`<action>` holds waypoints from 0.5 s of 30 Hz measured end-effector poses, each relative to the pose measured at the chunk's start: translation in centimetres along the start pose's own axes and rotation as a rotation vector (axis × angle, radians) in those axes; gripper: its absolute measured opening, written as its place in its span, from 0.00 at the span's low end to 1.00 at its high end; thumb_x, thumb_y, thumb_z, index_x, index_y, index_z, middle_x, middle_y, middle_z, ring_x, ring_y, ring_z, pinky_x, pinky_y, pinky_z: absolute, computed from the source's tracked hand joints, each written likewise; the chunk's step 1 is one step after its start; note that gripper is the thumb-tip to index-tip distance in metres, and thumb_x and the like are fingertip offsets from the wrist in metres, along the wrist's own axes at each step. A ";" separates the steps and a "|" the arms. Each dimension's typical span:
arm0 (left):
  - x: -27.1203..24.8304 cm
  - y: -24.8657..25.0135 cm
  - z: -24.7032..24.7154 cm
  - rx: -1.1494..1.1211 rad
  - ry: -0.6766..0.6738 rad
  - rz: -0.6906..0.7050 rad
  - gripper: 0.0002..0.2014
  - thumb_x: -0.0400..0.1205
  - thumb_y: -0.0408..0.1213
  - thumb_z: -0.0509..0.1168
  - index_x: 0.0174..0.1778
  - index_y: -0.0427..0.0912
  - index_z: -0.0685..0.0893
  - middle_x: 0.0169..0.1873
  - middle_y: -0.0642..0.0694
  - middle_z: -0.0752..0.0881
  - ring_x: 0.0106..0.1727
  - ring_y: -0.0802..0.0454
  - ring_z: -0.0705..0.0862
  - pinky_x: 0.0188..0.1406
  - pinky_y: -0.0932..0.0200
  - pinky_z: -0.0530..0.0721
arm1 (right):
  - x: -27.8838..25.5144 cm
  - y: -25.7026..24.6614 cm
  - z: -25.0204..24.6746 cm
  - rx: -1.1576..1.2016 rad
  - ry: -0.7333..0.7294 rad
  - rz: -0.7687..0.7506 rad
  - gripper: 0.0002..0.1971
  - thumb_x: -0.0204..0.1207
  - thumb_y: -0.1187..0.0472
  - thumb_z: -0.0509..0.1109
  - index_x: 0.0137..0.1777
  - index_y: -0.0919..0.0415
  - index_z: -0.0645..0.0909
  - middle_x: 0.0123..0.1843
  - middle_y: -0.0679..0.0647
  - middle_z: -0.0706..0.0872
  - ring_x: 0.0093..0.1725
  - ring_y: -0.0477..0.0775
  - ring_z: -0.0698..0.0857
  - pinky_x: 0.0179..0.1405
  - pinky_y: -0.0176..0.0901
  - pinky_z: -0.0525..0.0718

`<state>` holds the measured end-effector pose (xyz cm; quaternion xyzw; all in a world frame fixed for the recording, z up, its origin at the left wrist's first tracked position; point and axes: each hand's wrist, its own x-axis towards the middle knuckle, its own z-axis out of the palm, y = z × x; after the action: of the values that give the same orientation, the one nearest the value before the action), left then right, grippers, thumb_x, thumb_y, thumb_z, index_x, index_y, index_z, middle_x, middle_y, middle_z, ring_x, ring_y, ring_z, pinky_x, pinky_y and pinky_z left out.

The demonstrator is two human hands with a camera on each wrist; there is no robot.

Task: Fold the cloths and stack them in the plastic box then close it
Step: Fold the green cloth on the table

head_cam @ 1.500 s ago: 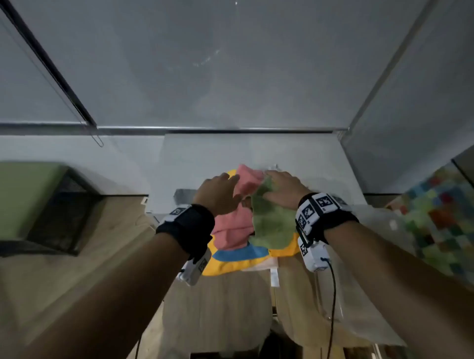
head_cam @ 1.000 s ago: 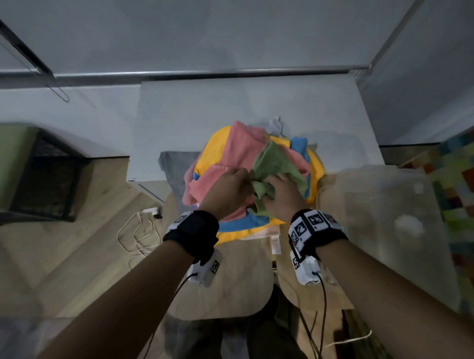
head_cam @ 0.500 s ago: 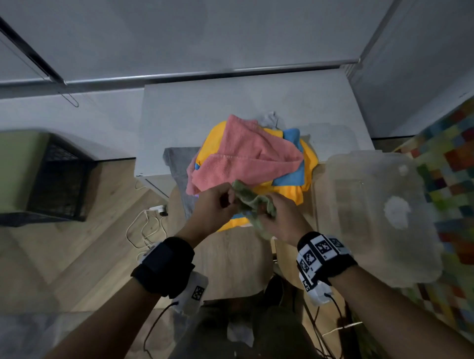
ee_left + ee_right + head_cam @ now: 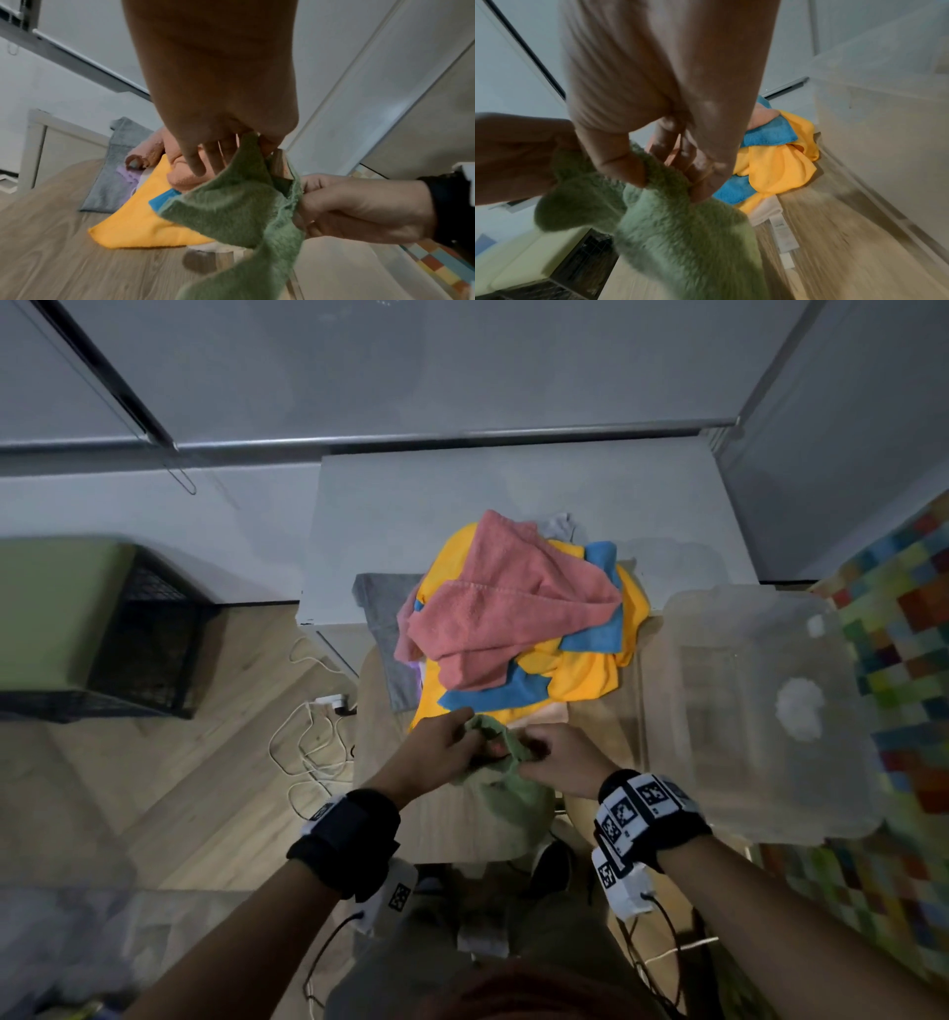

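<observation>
A green fluffy cloth [image 4: 506,780] hangs bunched above the near edge of the wooden table [image 4: 441,819]. My left hand [image 4: 436,752] pinches its upper edge on the left, my right hand [image 4: 557,760] grips it on the right, and the two hands are close together. The green cloth [image 4: 239,205] droops below the left hand [image 4: 223,146] in the left wrist view. The right wrist view shows the right hand [image 4: 670,162] clamping the same cloth [image 4: 680,233]. Behind lies a pile with a pink cloth [image 4: 508,603], a blue cloth [image 4: 498,693] and a yellow cloth [image 4: 585,675]. A clear plastic box [image 4: 755,711] stands to the right.
A grey cloth [image 4: 382,629] lies at the pile's left side. A white cabinet top [image 4: 513,490] sits behind the pile. On the floor to the left are white cables [image 4: 308,742] and a black wire crate [image 4: 149,639]. A multicoloured mat [image 4: 904,660] lies at the right.
Both hands have pulled the green cloth off the pile and drawn it toward me, over the table's near edge. The pink cloth now lies uncovered on top of the pile.
</observation>
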<state>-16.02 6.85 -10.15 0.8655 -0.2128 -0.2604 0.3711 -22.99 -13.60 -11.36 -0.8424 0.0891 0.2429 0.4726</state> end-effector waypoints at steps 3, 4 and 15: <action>-1.1 -0.1 0.6 -0.107 -0.048 0.012 0.20 0.83 0.53 0.58 0.42 0.38 0.78 0.32 0.48 0.78 0.34 0.59 0.75 0.37 0.58 0.74 | -0.8 -0.7 0.2 0.110 -0.026 0.067 0.09 0.79 0.54 0.71 0.37 0.49 0.81 0.36 0.43 0.84 0.38 0.42 0.83 0.38 0.42 0.77; -1.3 0.1 0.6 -0.148 -0.057 0.021 0.18 0.86 0.51 0.59 0.41 0.37 0.77 0.31 0.51 0.75 0.34 0.60 0.73 0.36 0.60 0.73 | -1.2 -1.0 0.2 0.160 -0.043 0.067 0.11 0.80 0.51 0.70 0.35 0.47 0.80 0.33 0.41 0.83 0.36 0.40 0.82 0.36 0.37 0.74; -2.0 -0.3 -1.2 -0.179 -0.002 0.013 0.20 0.88 0.47 0.56 0.43 0.32 0.74 0.34 0.45 0.72 0.37 0.56 0.72 0.39 0.56 0.72 | -0.3 1.0 0.3 -0.194 0.258 -0.087 0.06 0.72 0.70 0.68 0.39 0.59 0.77 0.31 0.50 0.76 0.34 0.56 0.78 0.32 0.45 0.72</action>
<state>-16.80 8.77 -9.12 0.8274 -0.1946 -0.2767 0.4483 -23.76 -13.93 -12.05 -0.9114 0.0888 0.1195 0.3837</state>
